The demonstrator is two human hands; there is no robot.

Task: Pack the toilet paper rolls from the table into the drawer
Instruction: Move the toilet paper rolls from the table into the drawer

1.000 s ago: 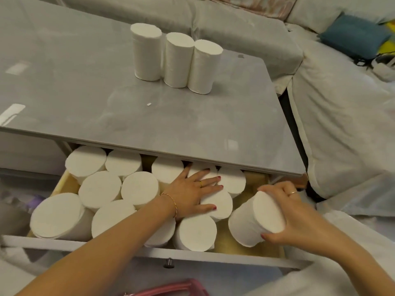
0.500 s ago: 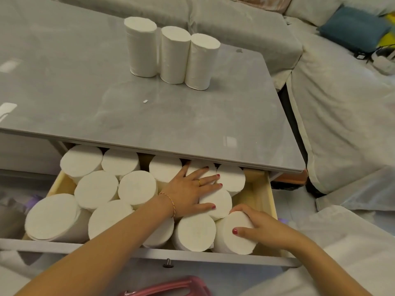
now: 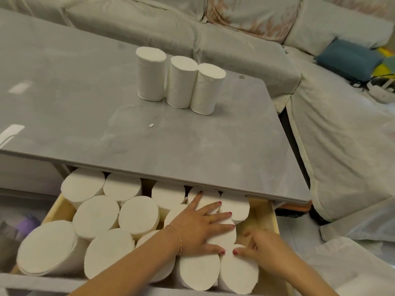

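We're pressing our left hand [image 3: 197, 228], fingers splayed flat, on packed white paper rolls [image 3: 136, 214] in the wooden drawer [image 3: 266, 212]; right hand [image 3: 264, 251], fingertips spread, is seating the near-right roll [image 3: 236, 272] beneath them. Three upright rolls [image 3: 179, 82] waiting on the grey table [image 3: 85, 116].

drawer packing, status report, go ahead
Left hand flat on packed rolls, right hand seating front-right roll in drawer. Three rolls left on table. Nothing obstructing.

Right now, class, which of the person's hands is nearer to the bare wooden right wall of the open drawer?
The right hand. It rests on the front-right roll, just beside the wooden right wall. The left hand lies flat on rolls farther towards the drawer's middle.
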